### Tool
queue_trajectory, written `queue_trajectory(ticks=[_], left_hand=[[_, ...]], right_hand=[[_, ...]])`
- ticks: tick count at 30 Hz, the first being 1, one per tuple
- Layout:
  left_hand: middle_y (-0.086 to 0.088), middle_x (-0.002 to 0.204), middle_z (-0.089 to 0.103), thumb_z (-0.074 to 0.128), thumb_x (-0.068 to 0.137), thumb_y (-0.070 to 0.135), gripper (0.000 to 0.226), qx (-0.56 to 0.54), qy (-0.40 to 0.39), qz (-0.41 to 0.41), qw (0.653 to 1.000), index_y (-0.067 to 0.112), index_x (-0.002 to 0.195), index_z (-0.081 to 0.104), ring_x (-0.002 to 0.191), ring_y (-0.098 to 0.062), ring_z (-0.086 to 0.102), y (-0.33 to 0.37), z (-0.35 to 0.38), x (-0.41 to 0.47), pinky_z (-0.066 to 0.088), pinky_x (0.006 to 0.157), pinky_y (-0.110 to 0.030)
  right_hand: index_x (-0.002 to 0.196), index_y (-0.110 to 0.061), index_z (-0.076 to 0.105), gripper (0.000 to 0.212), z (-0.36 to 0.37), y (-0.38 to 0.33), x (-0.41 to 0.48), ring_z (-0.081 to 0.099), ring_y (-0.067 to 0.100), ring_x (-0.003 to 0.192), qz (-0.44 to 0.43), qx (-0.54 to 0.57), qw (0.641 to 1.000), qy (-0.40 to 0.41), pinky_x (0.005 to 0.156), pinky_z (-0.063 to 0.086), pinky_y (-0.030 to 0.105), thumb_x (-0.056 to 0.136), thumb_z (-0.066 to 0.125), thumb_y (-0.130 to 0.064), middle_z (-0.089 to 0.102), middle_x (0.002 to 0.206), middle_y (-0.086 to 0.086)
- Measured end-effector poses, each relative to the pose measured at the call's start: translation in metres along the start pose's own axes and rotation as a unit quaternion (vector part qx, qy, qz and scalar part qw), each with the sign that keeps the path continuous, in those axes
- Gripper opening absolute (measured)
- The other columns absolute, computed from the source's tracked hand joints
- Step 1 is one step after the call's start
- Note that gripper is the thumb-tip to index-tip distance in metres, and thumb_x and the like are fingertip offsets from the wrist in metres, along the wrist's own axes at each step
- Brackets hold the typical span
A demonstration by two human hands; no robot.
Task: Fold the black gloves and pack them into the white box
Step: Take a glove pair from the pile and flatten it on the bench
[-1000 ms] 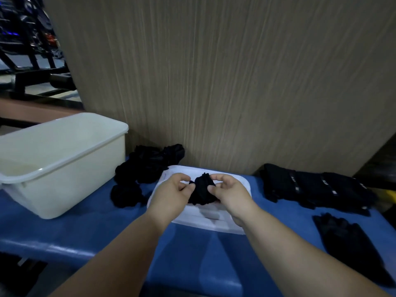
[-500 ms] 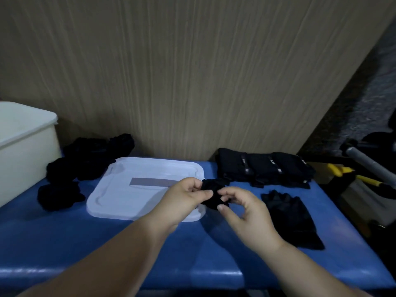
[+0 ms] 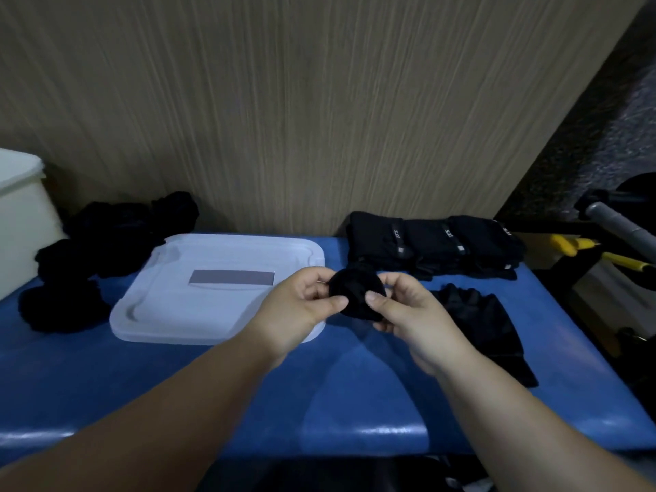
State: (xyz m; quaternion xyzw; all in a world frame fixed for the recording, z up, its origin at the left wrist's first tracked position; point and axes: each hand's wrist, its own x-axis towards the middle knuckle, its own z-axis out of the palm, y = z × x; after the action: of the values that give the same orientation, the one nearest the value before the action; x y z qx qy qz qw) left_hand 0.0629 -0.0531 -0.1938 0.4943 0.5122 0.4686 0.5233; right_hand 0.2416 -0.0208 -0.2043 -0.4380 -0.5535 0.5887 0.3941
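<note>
Two hands hold one black glove ball [image 3: 356, 294] in the air above the blue bench [image 3: 213, 392]. Left hand [image 3: 301, 307] and right hand [image 3: 408, 310] both pinch it with their fingers. A white lid [image 3: 184, 314] lies just left. The white box [image 3: 21, 221] sits far left.

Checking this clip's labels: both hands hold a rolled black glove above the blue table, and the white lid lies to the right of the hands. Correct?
Not quite. In the head view the white lid lies to the left of the hands, not the right. The rest holds: left hand and right hand both hold the rolled black glove above the blue table.
</note>
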Motion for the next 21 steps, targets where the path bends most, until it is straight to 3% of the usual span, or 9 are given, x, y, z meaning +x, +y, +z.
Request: queue_trajectory(ticks=[4, 6, 8, 12, 15, 21], left_hand=[[0.004, 0.097, 0.071, 0.06, 0.089, 0.005, 0.021, -0.004, -0.052, -0.003, 0.999, 0.017, 0.106, 0.065, 0.097, -0.008, 0.065, 0.002, 0.002, 0.0, 0.047, 0.089, -0.022], [0.001, 0.101, 0.071, 0.062, 0.085, 0.021, 0.02, -0.004, -0.064, -0.01, 0.998, 0.019, 0.104, 0.067, 0.102, -0.013, 0.063, 0.002, 0.002, 0.0, 0.047, 0.093, -0.029], [0.0, 0.094, 0.068, 0.064, 0.077, 0.032, 0.026, 0.003, -0.055, -0.011, 0.998, 0.017, 0.098, 0.067, 0.093, -0.016, 0.061, 0.001, 0.003, 0.0, 0.045, 0.091, -0.033], [0.003, 0.081, 0.063, 0.072, 0.083, 0.016, 0.009, 0.072, -0.037, 0.014, 0.997, 0.013, 0.085, 0.064, 0.078, -0.012, 0.055, -0.002, 0.006, 0.0, 0.044, 0.075, -0.024], [0.004, 0.075, 0.063, 0.072, 0.082, 0.011, 0.01, 0.107, -0.009, 0.036, 0.994, 0.014, 0.079, 0.063, 0.071, -0.009, 0.055, -0.003, 0.008, 0.001, 0.044, 0.067, -0.017], [-0.005, 0.092, 0.07, 0.074, 0.079, 0.004, 0.019, 0.095, -0.047, 0.055, 0.993, 0.016, 0.091, 0.066, 0.084, -0.016, 0.064, -0.004, 0.01, 0.0, 0.052, 0.084, -0.03]], right_hand=[[0.086, -0.014, 0.054, 0.024, -0.004, 0.001, 0.001, 0.051, 0.018, 0.075, -0.042, -0.013, 0.999, 0.027, 0.065, 0.046, 0.027, 0.07, 0.07, -0.021, 0.054, 0.084, 0.01], [0.081, -0.012, 0.052, 0.025, -0.006, 0.001, 0.001, 0.052, 0.018, 0.076, -0.054, -0.047, 0.997, 0.043, 0.072, 0.045, 0.034, 0.067, 0.071, -0.021, 0.056, 0.081, 0.007], [0.079, -0.01, 0.052, 0.026, -0.008, 0.001, -0.002, 0.052, 0.015, 0.072, -0.057, -0.087, 0.993, 0.055, 0.069, 0.045, 0.034, 0.065, 0.071, -0.021, 0.056, 0.075, 0.003], [0.077, -0.008, 0.053, 0.02, -0.01, 0.001, -0.006, 0.052, 0.012, 0.065, -0.069, -0.132, 0.987, 0.062, 0.063, 0.045, 0.031, 0.073, 0.071, 0.0, 0.056, 0.069, 0.0], [0.079, -0.003, 0.052, 0.019, -0.011, -0.001, -0.009, 0.051, 0.012, 0.065, -0.07, -0.136, 0.987, 0.054, 0.062, 0.045, 0.029, 0.074, 0.068, 0.006, 0.056, 0.069, 0.002], [0.074, -0.006, 0.05, 0.019, -0.011, -0.001, -0.009, 0.048, 0.01, 0.064, -0.09, -0.132, 0.985, 0.061, 0.06, 0.042, 0.028, 0.067, 0.067, -0.003, 0.054, 0.066, -0.002]])
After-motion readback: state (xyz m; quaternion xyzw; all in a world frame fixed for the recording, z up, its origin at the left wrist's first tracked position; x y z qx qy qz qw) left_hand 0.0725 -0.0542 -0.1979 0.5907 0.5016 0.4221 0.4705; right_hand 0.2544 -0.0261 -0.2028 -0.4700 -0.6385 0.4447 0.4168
